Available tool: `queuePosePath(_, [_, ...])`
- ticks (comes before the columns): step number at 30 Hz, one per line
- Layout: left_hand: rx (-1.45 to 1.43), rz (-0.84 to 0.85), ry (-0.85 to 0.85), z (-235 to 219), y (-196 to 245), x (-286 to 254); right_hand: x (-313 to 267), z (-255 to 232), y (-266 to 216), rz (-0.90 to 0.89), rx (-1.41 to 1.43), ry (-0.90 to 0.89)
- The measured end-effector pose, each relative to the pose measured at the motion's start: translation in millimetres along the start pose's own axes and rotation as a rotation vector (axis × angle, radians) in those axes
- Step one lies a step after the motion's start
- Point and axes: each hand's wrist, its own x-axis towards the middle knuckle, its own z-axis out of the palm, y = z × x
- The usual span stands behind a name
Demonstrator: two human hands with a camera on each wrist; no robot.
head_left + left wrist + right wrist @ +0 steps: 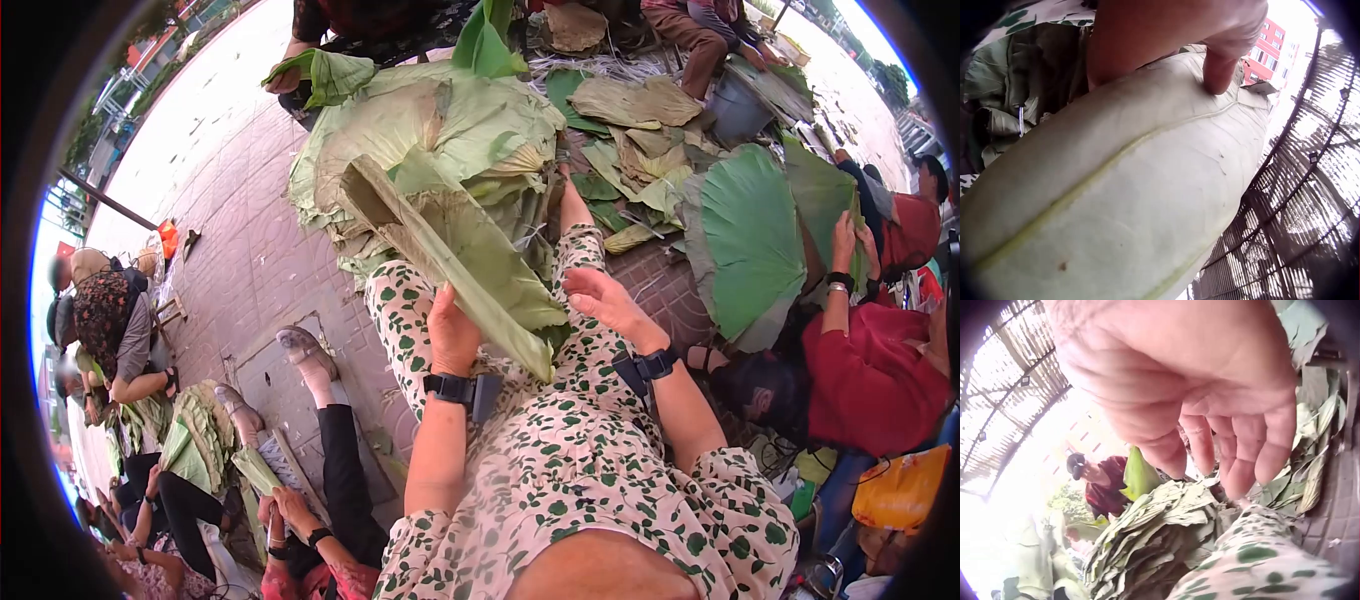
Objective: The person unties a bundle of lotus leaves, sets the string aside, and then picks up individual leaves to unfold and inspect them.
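A large folded lotus leaf (470,265), pale green with a brown dried end, lies slantwise over the person's lap. The left hand (455,332) grips its near side. In the left wrist view one digit (1219,74) presses on the leaf's pale, veined face (1122,181), while the other fingers are hidden behind it. To the right of the leaf's near end is the right hand (610,303), holding nothing. Its fingers (1235,444) hang loosely bent in the right wrist view. Just beyond the knees rises a thick stack of lotus leaves (400,120), layered at its edge (1154,531).
Loose dried leaves (640,105) litter the paving at the back right. A person in red (875,350) at the right handles a big green leaf (750,245). Other people sit at the lower left with leaves (200,440). A grey bucket (740,105) stands far right.
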Motion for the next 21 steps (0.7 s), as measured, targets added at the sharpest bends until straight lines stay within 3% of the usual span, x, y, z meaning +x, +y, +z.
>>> queuePosePath(2, [-0.010, 0.000, -0.012, 7, 2, -4, 15, 27, -4, -0.055, -0.044, -0.072])
queuePosePath(5, [-0.011, 0.018, -0.028, 5, 4, -5, 18, 56, -11, 0.018, -0.207, -0.098])
queuePosePath(8, [-0.031, 0.039, -0.031, -9, 1, 1, 24, 64, 15, -0.081, -0.120, 0.002])
queuePosePath(10, [-0.064, 0.025, -0.029, -9, -1, 3, 22, 64, 14, -0.158, 0.188, 0.164])
queuePosePath(14, [0.077, 0.070, -0.005, -2, -5, 4, 17, 50, 8, -0.199, 0.140, 0.298])
queuePosePath(16, [0.084, 0.071, -0.026, 4, -5, 5, 16, 49, 10, -0.220, 0.116, 0.311])
queuePosePath(18, [0.268, 0.049, -0.033, 8, -7, 5, 16, 52, 11, -0.209, 0.218, 0.287])
queuePosePath(21, [0.257, 0.018, -0.045, 1, -8, 3, 16, 53, 8, -0.208, 0.227, 0.334])
